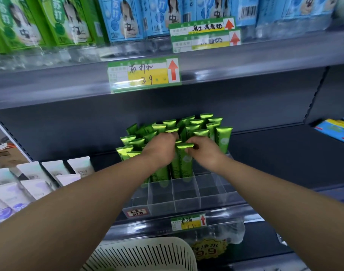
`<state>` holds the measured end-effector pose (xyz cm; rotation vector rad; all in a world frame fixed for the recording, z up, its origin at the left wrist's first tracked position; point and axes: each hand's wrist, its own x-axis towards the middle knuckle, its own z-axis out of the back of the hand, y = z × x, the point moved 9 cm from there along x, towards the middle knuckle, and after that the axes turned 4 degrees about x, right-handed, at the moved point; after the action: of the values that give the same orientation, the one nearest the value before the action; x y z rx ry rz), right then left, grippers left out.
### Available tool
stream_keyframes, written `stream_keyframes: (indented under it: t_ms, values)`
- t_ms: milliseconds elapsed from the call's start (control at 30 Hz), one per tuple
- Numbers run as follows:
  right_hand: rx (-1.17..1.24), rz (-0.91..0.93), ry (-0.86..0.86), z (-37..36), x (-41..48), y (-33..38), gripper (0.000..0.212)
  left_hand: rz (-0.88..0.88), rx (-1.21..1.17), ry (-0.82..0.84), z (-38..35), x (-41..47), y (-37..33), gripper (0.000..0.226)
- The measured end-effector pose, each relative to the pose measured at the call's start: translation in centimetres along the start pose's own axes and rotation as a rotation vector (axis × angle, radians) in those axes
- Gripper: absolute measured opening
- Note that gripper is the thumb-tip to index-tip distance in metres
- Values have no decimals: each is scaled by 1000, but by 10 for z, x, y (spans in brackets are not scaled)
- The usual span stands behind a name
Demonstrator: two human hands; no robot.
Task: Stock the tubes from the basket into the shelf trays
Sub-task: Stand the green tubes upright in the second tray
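Several shiny green tubes [223, 137] stand upright in a clear divided tray [186, 200] on the middle shelf. My right hand [205, 151] pinches the crimped top of one green tube [185, 161] that stands in the tray's front filled row. My left hand [161, 147] reaches in beside it, its fingers curled among the tube tops; what it holds is hidden. The tray's front compartments hold nothing. The rim of a white slotted basket [147, 255] shows at the bottom, below my arms; its contents are out of sight.
White and lilac tubes [34, 184] fill the shelf to the left. Green and blue cartons [126, 18] line the shelf above, with price tags [143, 73] on its edge. A blue packet [335, 132] lies at the far right. Bare dark shelf [275, 163] lies right of the tray.
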<state>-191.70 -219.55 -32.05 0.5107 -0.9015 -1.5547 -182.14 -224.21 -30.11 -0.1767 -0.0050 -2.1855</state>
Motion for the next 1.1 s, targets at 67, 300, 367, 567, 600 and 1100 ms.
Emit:
stream_keyframes:
  t_ms: [67,300,367,567,600,1100]
  values:
    - [-11,-4,-14,1,1,-1,24,-19,11,5,0,-2,0,41]
    - [-67,5,-31,0,-4,4,25,-79,73,-10,5,-16,-5,46]
    - [-110,3,-45,3,-8,8,34,-96,95,-20,8,-20,-7,50]
    - [-283,30,-16,1,-29,27,65,-198,269,-118,22,-43,-18,55]
    - [-321,23,-2,-2,-34,28,68,-205,306,-125,24,-48,-19,56]
    - [-482,49,78,-37,-105,73,83,-135,419,-161,51,-137,3,71]
